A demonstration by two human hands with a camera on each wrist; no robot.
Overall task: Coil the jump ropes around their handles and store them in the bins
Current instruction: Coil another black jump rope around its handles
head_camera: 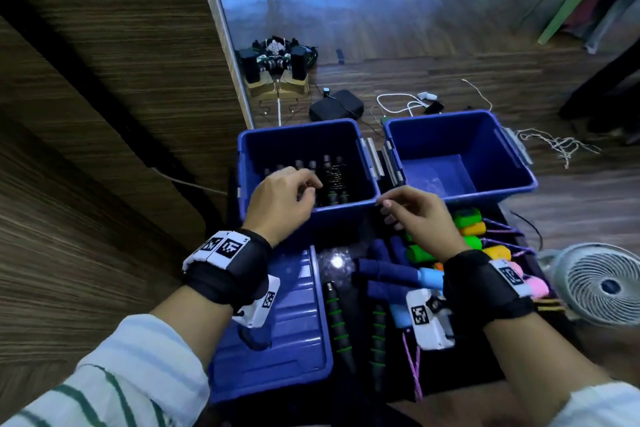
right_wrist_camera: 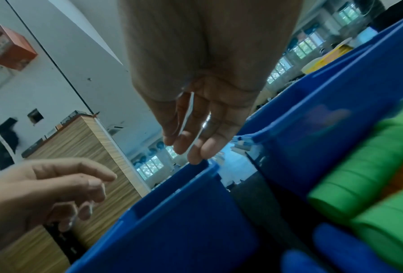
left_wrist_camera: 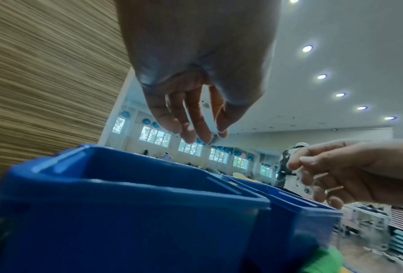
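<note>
Two blue bins stand side by side. The left bin point(head_camera: 298, 146) holds several coiled black jump ropes point(head_camera: 334, 180); the right bin point(head_camera: 443, 139) shows only its bare floor. My left hand point(head_camera: 313, 184) hovers over the left bin's near side, its fingers point(left_wrist_camera: 195, 129) hanging loose and holding nothing. My right hand point(head_camera: 386, 208) hangs above the near rim between the bins, its fingers point(right_wrist_camera: 195, 147) relaxed and empty. More ropes lie on the black mat below: navy foam handles point(head_camera: 381, 267), green handles point(head_camera: 467, 218) and black handles with green rings point(head_camera: 337, 322).
A blue bin lid point(head_camera: 277, 322) lies near my left forearm. A small white fan point(head_camera: 602, 284) stands at the right. Cables, a black pouch point(head_camera: 336, 106) and loose string lie on the wooden floor beyond the bins. A wood-panelled wall runs along the left.
</note>
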